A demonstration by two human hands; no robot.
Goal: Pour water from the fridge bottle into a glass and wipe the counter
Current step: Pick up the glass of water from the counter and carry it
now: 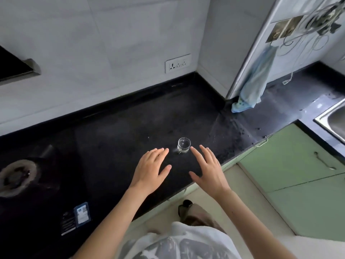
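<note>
A small clear glass stands upright on the black counter, near its front edge. My left hand hovers flat just left of the glass, fingers straight and holding nothing. To the right of the glass is my right hand, fingers spread, its fingertip close to the glass without gripping it. A light blue cloth hangs at the wall corner, its lower end lying on the counter. No bottle is in view.
A gas stove burner sits at the left on a dark cooktop. A steel sink is at the far right. Green cabinet doors lie below the counter. A wall socket is behind, and water droplets speckle the counter's right part.
</note>
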